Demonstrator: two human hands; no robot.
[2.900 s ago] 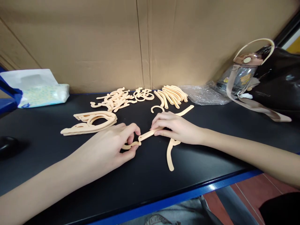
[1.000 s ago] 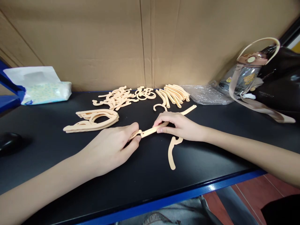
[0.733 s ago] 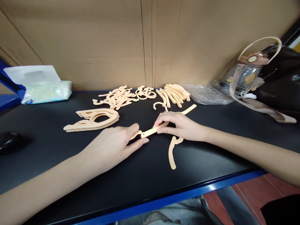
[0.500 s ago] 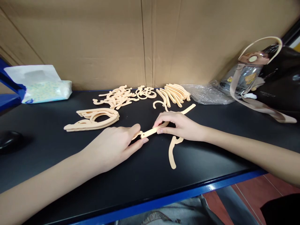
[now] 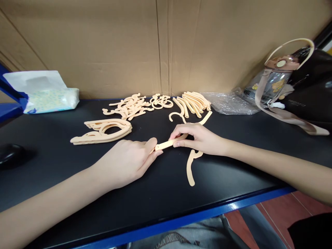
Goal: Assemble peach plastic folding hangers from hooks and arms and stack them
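Over the middle of the black table, my right hand [image 5: 193, 136] pinches a cream plastic hanger arm [image 5: 166, 144] between thumb and fingers. The arm's left end, with a small hole, meets a piece in my left hand [image 5: 129, 160], whose thumb and fingers are closed; that piece is mostly hidden by them. A cream hook [image 5: 176, 116] shows just beyond my right hand, and another strip [image 5: 206, 118] sticks out behind it. Below my right hand lies a curved hanger piece [image 5: 191, 169], partly covered by the hand at its upper end.
Folded hangers [image 5: 103, 133] are stacked at left. Along the back lie a heap of hanger pieces [image 5: 131, 107], loose hooks [image 5: 161, 101] and a row of strips [image 5: 194, 103]. Around them are a tissue pack [image 5: 52, 98], mouse [image 5: 11, 154], plastic bag [image 5: 229, 103], bottle [image 5: 275, 79] and black bag [image 5: 311, 90].
The hanger arm's left end has come closer into my left fingers, and less of the piece there shows. The strip behind my right hand has shifted slightly left and tilted more steeply.
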